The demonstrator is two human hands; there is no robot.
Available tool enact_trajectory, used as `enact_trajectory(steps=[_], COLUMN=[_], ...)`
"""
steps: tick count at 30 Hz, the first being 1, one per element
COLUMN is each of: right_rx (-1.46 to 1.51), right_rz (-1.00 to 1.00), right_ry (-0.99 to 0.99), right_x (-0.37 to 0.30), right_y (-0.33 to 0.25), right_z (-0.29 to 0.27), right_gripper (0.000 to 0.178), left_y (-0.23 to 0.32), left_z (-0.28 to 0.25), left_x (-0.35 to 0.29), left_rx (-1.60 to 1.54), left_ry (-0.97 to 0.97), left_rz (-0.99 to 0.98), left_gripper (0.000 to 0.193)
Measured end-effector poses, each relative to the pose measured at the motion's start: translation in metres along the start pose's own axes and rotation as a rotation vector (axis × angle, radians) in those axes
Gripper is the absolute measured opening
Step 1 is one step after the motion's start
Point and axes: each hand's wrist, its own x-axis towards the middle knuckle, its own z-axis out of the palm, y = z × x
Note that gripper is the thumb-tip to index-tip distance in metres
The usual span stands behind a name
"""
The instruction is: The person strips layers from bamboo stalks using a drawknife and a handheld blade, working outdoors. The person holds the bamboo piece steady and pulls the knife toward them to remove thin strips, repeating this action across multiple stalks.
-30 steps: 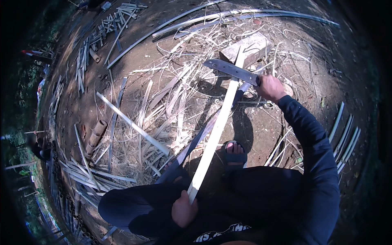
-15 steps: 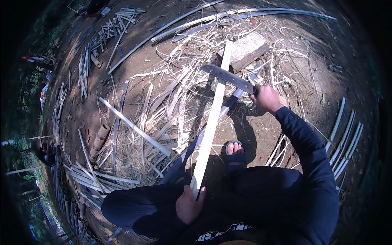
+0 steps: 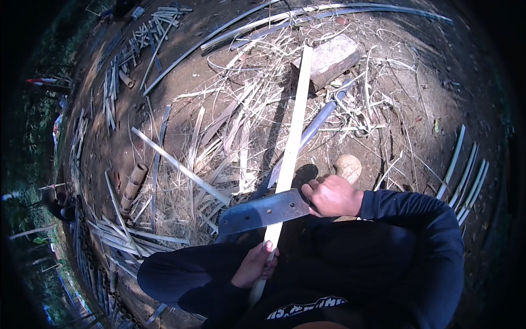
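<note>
My left hand [image 3: 256,266] is closed round a long pale bamboo strip [image 3: 297,115] close to my lap. From there the strip slants up and away, its far end beside a wooden block [image 3: 335,60]. In my right hand [image 3: 332,196] is a machete [image 3: 246,215], its broad dark blade lying across the strip just beyond my left hand. The rounded wooden butt of its handle [image 3: 348,167] shows past my right fist. A smooth bluish pole [image 3: 323,119] runs beneath the strip, its near part hidden by the blade and my legs.
Tangled shavings [image 3: 235,142] and thin split pieces cover the ground ahead. A bamboo segment [image 3: 134,186] and a loose strip [image 3: 181,164] lie to the left. Several strips [image 3: 466,181] rest at the right, and long curved ones [image 3: 329,11] at the far side.
The machete has come down along the strip toward me, its blade face turning into view. My left hand has shifted slightly, and the strip's near end now reaches below it.
</note>
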Motion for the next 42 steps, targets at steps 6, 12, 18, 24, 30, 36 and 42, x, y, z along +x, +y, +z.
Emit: enact_trajectory(steps=[6,12,18,24,30,36,42], right_rx=[-0.036,-0.046,-0.051,-0.034,-0.181,-0.065,-0.17], right_rz=[-0.009,0.578,0.181,0.594,0.399,0.483,0.592], right_ry=[-0.019,0.03,-0.04,-0.037,-0.013,-0.018,-0.01], right_x=[0.003,-0.009,0.0,0.002,-0.001,0.005,0.009], right_y=[-0.002,0.085,0.021,0.077,0.071,0.065,0.13], right_z=[0.013,0.0,0.01,-0.002,-0.004,-0.002,-0.024], right_gripper=[0.031,0.033,0.038,0.035,0.03,0.031,0.029], left_y=[0.003,-0.003,-0.001,-0.002,-0.014,-0.007,-0.016], left_z=[0.006,0.001,-0.006,-0.004,-0.013,-0.017,-0.017], left_x=[-0.002,0.006,0.007,0.006,-0.01,-0.011,-0.029], left_rx=[0.024,-0.021,-0.057,-0.015,-0.066,-0.052,0.003], left_ry=[0.086,-0.04,-0.054,-0.072,-0.075,-0.079,-0.016], left_rz=[0.021,-0.009,-0.02,-0.035,-0.034,-0.061,-0.038], left_gripper=[0.042,0.041,0.039,0.04,0.041,0.039,0.037])
